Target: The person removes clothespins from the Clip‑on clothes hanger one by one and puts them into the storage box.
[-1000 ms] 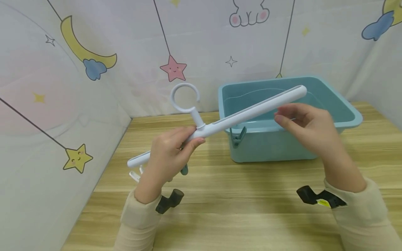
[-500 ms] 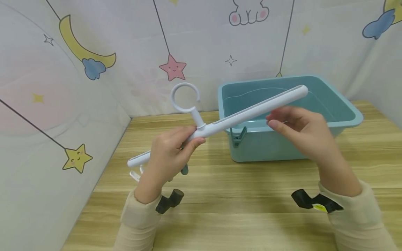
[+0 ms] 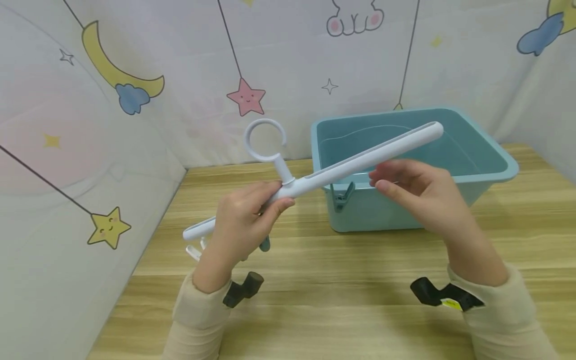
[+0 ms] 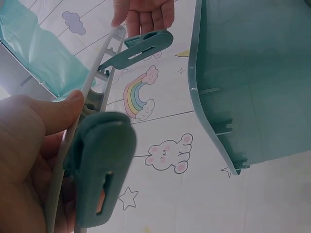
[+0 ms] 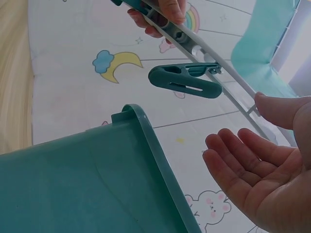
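Observation:
My left hand grips a white plastic clip hanger near its middle, just below the ring-shaped hook. The hanger is held tilted above the table, its right arm higher. Under that arm hangs a dark green clip. A second green clip looms close by the left hand in the left wrist view, and a white clip dangles at the left end. Beneath the right arm is my right hand, palm inward and fingers loosely bent, holding nothing; its thumb overlaps the hanger's edge in the right wrist view.
A blue-green plastic basin stands on the wooden table, behind the hanger's right arm. White cloth printed with moons and stars hangs at the back and left side.
The right hand has moved left and slightly down beneath the hanger's right arm, toward the green clip. My left hand and the hanger have stayed almost still.

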A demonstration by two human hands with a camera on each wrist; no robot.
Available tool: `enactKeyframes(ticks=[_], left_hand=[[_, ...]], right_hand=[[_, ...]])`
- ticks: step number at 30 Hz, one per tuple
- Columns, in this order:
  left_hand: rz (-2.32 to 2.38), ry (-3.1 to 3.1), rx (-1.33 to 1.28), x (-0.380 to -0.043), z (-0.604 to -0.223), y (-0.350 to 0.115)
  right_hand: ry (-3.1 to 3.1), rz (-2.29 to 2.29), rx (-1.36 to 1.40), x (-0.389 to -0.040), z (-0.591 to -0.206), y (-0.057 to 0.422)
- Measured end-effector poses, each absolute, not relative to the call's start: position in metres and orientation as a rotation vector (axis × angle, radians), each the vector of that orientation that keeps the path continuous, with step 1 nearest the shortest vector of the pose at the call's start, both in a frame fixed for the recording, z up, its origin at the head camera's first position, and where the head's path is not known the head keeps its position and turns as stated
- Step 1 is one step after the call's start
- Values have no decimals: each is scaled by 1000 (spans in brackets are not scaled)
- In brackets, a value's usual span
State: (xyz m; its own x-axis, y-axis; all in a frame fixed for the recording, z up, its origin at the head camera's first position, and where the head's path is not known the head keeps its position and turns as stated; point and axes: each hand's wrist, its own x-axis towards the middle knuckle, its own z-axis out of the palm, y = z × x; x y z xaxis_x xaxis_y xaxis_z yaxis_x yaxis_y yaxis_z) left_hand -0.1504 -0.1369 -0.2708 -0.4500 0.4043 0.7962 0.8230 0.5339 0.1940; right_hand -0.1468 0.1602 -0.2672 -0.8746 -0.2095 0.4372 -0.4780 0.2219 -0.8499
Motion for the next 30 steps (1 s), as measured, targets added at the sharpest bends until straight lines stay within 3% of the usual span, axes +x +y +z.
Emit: enactKeyframes(ticks=[30], left_hand=[[-781, -2008, -1057, -150, -276, -127]], right_hand=[[-2273, 1834, 861, -150, -287, 131]])
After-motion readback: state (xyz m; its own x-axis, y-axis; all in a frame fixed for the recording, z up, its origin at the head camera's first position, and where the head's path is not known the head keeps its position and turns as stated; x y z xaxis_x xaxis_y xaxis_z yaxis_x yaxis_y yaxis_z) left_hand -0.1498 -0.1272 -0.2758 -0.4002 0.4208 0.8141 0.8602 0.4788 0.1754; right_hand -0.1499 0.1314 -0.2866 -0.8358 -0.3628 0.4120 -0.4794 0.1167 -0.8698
